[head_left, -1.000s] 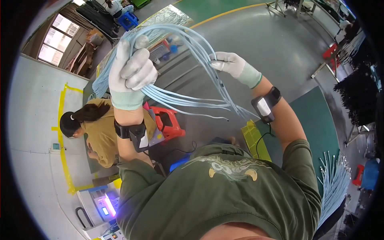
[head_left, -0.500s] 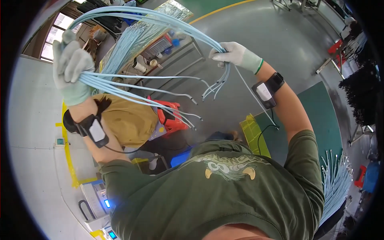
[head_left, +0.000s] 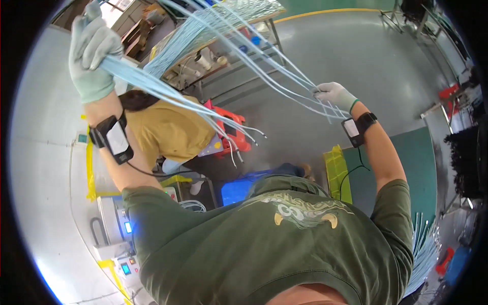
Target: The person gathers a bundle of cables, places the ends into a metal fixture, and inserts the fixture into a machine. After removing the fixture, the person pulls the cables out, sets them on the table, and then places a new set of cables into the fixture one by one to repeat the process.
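My left hand [head_left: 95, 63], in a pale knit glove, is raised at the upper left with its fingers wrapped round a bundle of light blue cables [head_left: 147, 85]. Their free ends hang toward the middle, fanned out, with small dark and silvery tips. From the top edge the other stretch of these cables [head_left: 244, 53] slants down to my gloved right hand [head_left: 335, 95], whose fingers are closed on some strands. Several tips stick out below that hand. Where the two stretches join lies beyond the top of the picture.
A person in a tan top [head_left: 168, 127] sits by a red stool [head_left: 234, 137] beneath my left arm. Behind, a bench [head_left: 254, 31] carries more light blue cables [head_left: 185, 38]. At right lie a green surface [head_left: 406, 157] and another cable bundle [head_left: 424, 254]; white machines [head_left: 114, 221] stand lower left.
My right hand has moved right and slightly down, drawing its cable stretch out straighter and more spread. My left hand is a little higher, and the loop's top has left the picture.
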A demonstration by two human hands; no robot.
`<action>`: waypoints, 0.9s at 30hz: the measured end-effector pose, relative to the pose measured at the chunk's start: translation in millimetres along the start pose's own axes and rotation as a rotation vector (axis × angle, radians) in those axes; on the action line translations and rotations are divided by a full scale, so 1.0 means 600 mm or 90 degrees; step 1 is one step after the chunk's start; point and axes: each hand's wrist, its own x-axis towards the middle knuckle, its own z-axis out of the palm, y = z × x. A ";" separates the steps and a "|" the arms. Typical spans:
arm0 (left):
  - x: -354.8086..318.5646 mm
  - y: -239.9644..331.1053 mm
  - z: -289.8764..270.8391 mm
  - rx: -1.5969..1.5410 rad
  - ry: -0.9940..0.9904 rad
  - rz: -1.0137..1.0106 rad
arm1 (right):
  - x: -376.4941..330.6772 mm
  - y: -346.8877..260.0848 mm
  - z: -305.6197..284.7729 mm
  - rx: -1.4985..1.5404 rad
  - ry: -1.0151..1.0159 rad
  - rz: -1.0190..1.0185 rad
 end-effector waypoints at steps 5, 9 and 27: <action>0.012 -0.006 -0.019 0.010 0.008 -0.010 | 0.032 0.044 0.020 0.059 0.020 -0.105; 0.008 -0.054 0.006 -0.027 0.059 -0.034 | 0.053 0.042 0.034 0.076 -0.011 -0.043; -0.027 -0.195 0.079 0.068 0.064 -0.129 | -0.020 -0.434 0.025 0.468 -0.236 -0.650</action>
